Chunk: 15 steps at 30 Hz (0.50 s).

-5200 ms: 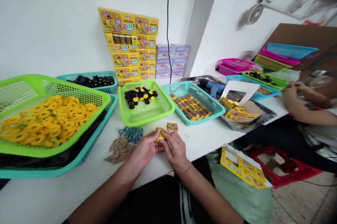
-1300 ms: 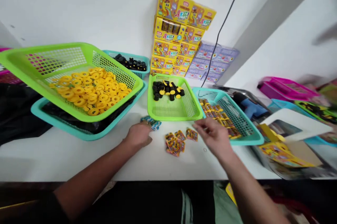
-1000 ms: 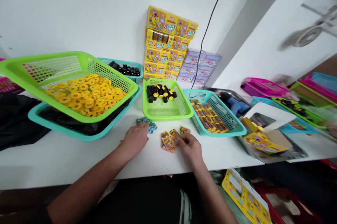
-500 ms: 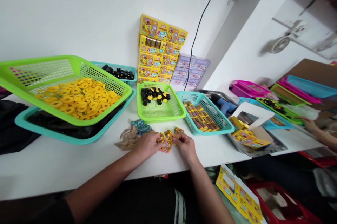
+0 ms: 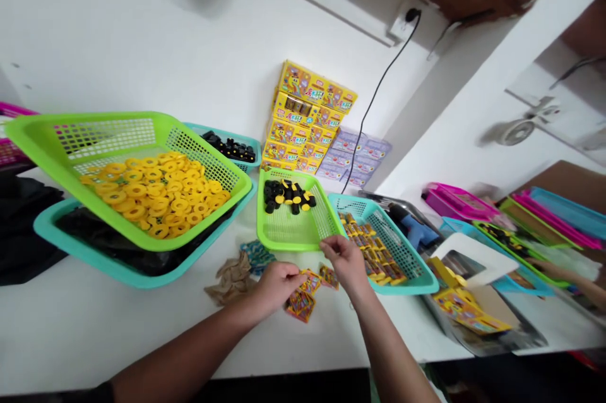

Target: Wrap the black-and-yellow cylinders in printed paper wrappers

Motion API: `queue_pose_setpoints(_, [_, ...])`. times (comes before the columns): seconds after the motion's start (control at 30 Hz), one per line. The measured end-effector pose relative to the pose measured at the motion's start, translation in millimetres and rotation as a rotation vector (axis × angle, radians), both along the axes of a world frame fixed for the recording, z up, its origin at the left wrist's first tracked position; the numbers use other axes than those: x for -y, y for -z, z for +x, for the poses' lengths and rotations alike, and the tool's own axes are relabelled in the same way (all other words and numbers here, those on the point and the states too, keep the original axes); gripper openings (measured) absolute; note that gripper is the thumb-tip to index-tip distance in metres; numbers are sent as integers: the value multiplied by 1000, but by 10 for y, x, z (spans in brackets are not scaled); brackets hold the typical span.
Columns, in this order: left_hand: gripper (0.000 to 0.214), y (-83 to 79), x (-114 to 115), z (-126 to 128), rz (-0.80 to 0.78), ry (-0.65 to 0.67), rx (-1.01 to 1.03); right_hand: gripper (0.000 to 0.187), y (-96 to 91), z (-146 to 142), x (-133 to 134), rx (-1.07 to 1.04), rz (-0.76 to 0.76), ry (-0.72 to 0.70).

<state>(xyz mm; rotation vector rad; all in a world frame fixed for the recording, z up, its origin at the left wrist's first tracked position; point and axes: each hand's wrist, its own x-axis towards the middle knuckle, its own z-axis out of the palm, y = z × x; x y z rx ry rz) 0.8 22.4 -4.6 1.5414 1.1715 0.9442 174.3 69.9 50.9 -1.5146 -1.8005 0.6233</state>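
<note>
My left hand lies low on the white table, its fingertips at a small printed card packet. I cannot tell whether it grips that packet. A second packet lies just below those fingers, and a third lies to the right. My right hand is raised over the corner where a lime mesh basket meets a teal mesh basket. It shows nothing in its fingers. Blue twisted strips and crumpled brown paper lie left of my left hand.
A tilted lime basket of yellow rings rests on a teal basket. Yellow boxes stack against the wall. A blue glue gun lies on a metal tray. A co-worker's hand shows at far right.
My right hand has lifted off the packets and moved up toward the baskets. The packets now lie more spread out. The whole view has tilted and shifted.
</note>
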Motion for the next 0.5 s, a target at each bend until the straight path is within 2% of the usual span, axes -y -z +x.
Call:
queue_pose_setpoints(0.1, [33, 3, 6, -22, 7, -27, 31, 18, -187, -211, -617, 374, -28, -4])
queue_pose_setpoints(0.2, [35, 26, -4, -22, 11, -80, 50, 10, -275, -513, -1226, 499, -53, -1])
queue_pose_setpoints(0.27, [37, 46, -21, -18, -11, -112, 75, 11, -283, -714, -1543, 546, -70, 15])
queue_pose_setpoints(0.37, [39, 42, -40, -36, -50, -131, 116, 29, -221, -937, -1818, 574, -116, 35])
queue_pose_setpoints(0.5, [34, -28, -35, -99, -34, -127, 146, 43, -96, -1014, -1880, 521, -155, 53])
